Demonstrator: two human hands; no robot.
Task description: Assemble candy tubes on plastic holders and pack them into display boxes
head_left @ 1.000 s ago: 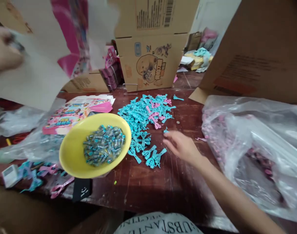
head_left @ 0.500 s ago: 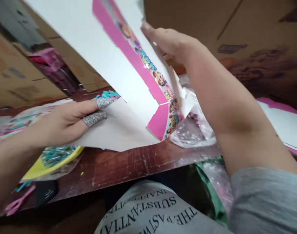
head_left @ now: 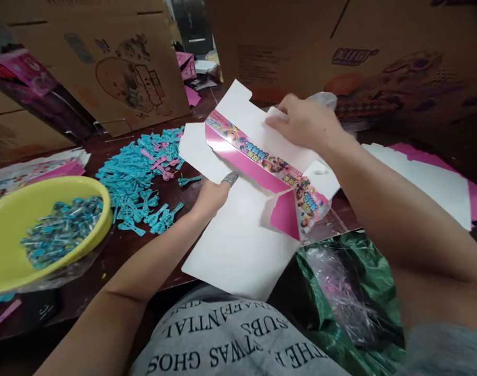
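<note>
Partly folded in front of me is a printed cardboard box (head_left: 257,151), with white inner faces, pink flaps and a strip of colourful cartoon print. My left hand (head_left: 214,196) grips its left side; the thumb, wrapped in glittery silver tape, lies on top while the other fingers are hidden beneath. At the far right panel, my right hand (head_left: 304,120) is closed on the edge, thumb over the white face. One large white panel hangs toward my lap. Left of my left hand lies a pile of turquoise plastic pieces (head_left: 132,167) with some pink ones mixed in.
A yellow basin (head_left: 105,196) holding small turquoise-and-clear pieces stands at the left. Flat printed sheets (head_left: 426,183) lie at the right. Large brown cartons (head_left: 144,78) wall the back of the table. A green bag (head_left: 373,271) with clear plastic sits below the right table edge.
The box has swung lower and flatter, its large white panel now toward my lap. My left hand has moved right along it; my right hand has come down. The turquoise pile has come into view.
</note>
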